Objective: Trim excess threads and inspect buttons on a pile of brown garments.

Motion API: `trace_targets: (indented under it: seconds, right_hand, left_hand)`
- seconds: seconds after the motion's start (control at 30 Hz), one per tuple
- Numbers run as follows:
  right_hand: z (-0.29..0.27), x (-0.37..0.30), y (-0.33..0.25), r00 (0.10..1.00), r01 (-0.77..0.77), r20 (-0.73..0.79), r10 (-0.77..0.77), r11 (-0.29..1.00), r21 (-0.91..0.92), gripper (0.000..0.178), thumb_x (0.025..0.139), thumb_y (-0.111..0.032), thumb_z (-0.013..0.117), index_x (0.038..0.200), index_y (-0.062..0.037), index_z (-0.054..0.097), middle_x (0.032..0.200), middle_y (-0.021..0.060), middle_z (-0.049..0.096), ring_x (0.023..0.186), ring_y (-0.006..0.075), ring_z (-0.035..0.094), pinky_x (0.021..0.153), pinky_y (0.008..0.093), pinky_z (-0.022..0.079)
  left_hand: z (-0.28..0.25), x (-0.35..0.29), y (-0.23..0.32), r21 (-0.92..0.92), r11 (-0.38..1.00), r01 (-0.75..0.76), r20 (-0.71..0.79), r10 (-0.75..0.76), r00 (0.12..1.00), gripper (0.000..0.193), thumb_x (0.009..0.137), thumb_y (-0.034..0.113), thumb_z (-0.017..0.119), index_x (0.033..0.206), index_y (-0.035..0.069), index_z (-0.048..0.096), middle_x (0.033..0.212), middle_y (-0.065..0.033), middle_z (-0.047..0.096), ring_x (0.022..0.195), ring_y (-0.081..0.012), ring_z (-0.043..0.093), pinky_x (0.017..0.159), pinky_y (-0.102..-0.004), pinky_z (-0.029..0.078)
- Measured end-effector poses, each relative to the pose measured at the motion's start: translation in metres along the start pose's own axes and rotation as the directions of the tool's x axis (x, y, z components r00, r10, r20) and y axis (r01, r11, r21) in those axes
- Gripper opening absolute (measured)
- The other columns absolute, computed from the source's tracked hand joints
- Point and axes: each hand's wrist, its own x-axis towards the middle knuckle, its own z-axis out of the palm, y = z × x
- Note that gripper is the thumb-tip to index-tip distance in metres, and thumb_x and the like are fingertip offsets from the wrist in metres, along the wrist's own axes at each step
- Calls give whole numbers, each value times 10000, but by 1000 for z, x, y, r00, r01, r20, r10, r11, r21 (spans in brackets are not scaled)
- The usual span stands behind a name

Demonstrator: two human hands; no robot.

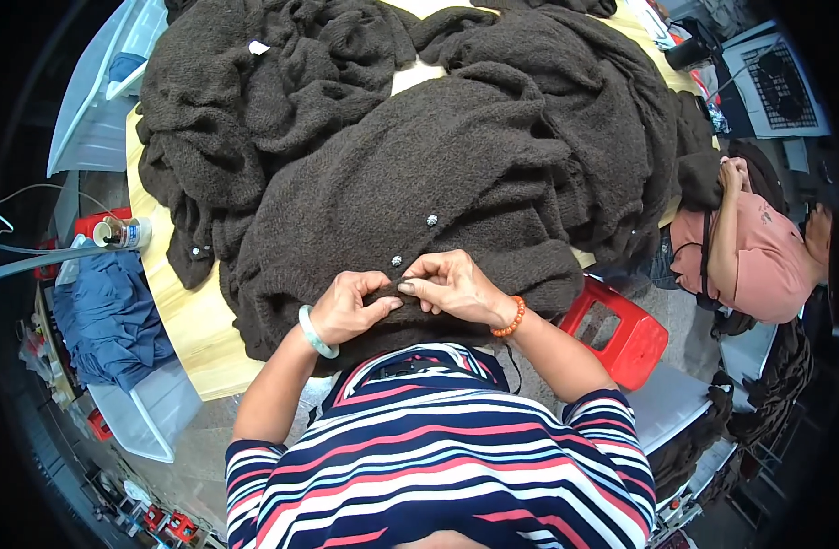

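Observation:
A dark brown knitted garment (346,197) lies heaped across the table in front of me, its near edge at my waist. My left hand (354,306) pinches that edge between thumb and fingers. Close beside it, my right hand (451,288) also grips the fabric, thumb against forefinger. Whether something small, such as a needle or button, sits between the fingertips is too small to tell. Just beyond my hands is a silvery round button (397,261), and a second button (431,220) is farther up to the right.
More brown knitwear (209,101) is piled on the pale wooden table (195,343). A jar (122,232) stands at the left edge. Blue cloth (113,311) fills a plastic bin at left. A red stool (625,334) is at right, near a co-worker in a pink shirt (758,242) handling brown fabric.

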Motion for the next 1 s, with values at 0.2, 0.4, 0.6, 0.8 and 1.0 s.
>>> trace_targets:
  seconds: [0.2,0.4,0.6,0.8,1.0]
  right_hand:
    - [-4,4,0,994,-97,51,97,995,-10,179,911,-191,680,931,-13,667,748,-29,608,619,34,548,539,189,443]
    - [4,-4,-1,867,462,152,-475,649,-605,136,761,-35,704,868,34,655,785,128,604,666,250,617,586,333,489]
    - [8,-6,7,859,437,136,-493,570,-696,110,793,-76,687,855,-8,627,831,141,591,769,345,630,661,410,521]
    - [3,-2,16,854,389,73,-515,539,-747,154,786,-10,635,930,12,585,853,166,590,779,351,626,660,412,524]
    - [6,-3,16,826,393,100,-555,440,-807,166,804,-51,628,932,-24,526,889,160,554,782,361,614,663,433,521]
  left_hand:
    - [-6,2,1,28,998,61,93,-64,994,174,808,145,699,819,-17,635,616,-63,543,590,-88,475,558,-290,410]
    - [2,-3,-2,235,972,-25,19,22,1000,138,761,104,674,820,-20,659,628,-104,606,577,-159,574,579,-301,453]
    - [0,1,-11,593,781,-198,20,231,973,137,739,80,670,844,-8,667,831,-168,660,690,-293,622,632,-336,496]
    - [6,22,1,75,997,2,-246,17,969,199,807,30,652,1003,7,672,886,-140,644,718,-310,626,676,-362,524]
    - [24,48,-25,723,680,-123,-220,395,892,87,808,102,665,872,44,653,832,-134,586,746,-356,626,640,-422,513]
